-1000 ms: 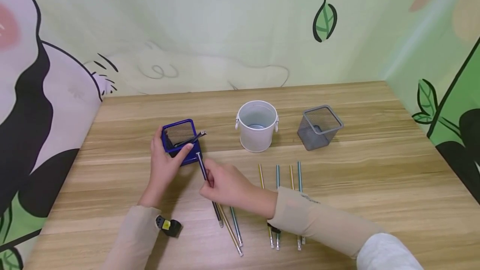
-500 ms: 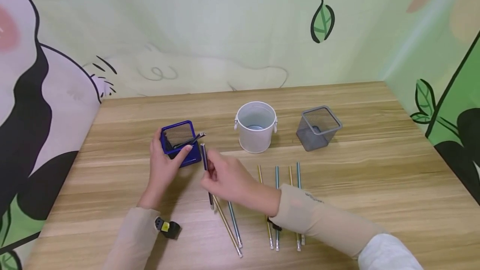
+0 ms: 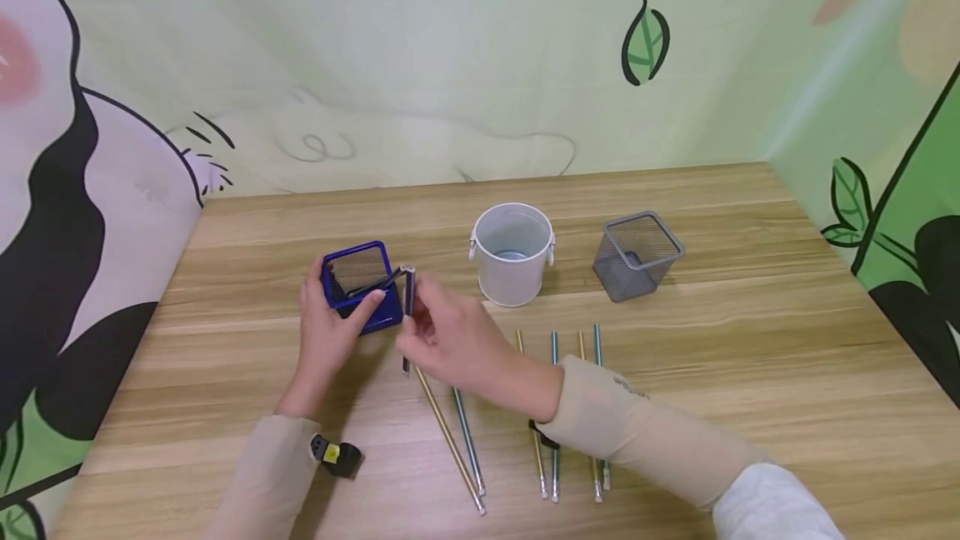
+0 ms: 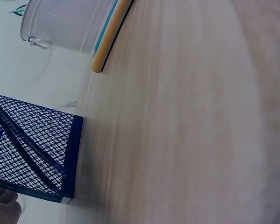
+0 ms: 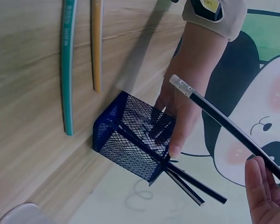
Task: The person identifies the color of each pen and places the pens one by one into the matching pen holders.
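A blue mesh pencil holder [image 3: 386,314] stands on the table at the left, with two dark pencils [image 5: 196,182] leaning in it, their ends past the rim. My left hand [image 3: 330,338] holds this holder, thumb at the near rim and fingers along the left side. Just right of it, my right hand [image 3: 472,348] pinches a dark striped pencil [image 5: 233,132], upright and apart from the holder. In the right wrist view its white eraser end points down towards the table. Below my right hand lie a gold pencil [image 3: 450,442] and a teal pencil [image 3: 468,442].
A white metal bucket [image 3: 513,280] with side handles stands mid-table, and a grey mesh holder [image 3: 628,272] stands right of it. Several gold and teal pencils [image 3: 555,357] lie under my right forearm. A printed cloth wall [image 3: 420,48] closes off the back.
My right hand has raised the dark pencil off the table and brought it upright, slightly up beside the blue holder. My left hand stays where it was.
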Demonstrator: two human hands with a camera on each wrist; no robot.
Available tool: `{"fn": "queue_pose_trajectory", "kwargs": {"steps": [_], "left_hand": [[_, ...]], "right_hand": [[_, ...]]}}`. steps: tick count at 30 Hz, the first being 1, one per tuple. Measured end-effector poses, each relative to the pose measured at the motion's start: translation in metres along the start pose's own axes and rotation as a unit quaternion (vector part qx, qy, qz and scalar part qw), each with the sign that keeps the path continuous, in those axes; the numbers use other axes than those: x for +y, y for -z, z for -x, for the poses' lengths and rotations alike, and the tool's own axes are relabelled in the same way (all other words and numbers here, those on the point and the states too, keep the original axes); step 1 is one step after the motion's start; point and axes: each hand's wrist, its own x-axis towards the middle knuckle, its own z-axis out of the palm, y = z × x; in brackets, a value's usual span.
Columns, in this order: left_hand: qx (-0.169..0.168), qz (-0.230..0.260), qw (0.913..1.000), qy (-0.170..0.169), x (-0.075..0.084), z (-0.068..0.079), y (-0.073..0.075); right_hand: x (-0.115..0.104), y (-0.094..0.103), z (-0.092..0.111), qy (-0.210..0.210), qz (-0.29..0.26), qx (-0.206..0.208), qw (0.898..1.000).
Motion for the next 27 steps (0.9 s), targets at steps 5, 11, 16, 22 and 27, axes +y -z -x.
{"fn": "queue_pose_trajectory", "kwargs": {"steps": [5,11,16,22,27], "left_hand": [[-0.002,-0.003,1.0,0.0,0.001,-0.001,0.0],[-0.003,0.0,1.0,-0.002,0.0,0.0,0.001],[-0.003,-0.008,0.9999,-0.015,-0.002,0.0,0.001],[-0.006,-0.015,0.9997,-0.017,-0.003,-0.001,0.002],[-0.009,-0.018,0.9998,-0.009,-0.003,-0.002,0.002]], "right_hand": [[-0.002,0.002,-0.008,0.02,0.008,0.015,1.0],[-0.007,0.007,-0.024,0.041,0.024,0.02,0.999],[-0.006,0.008,-0.035,0.056,0.035,0.02,0.998],[-0.004,0.007,-0.043,0.068,0.054,0.025,0.996],[-0.003,0.003,-0.047,0.08,0.063,0.039,0.994]]}}
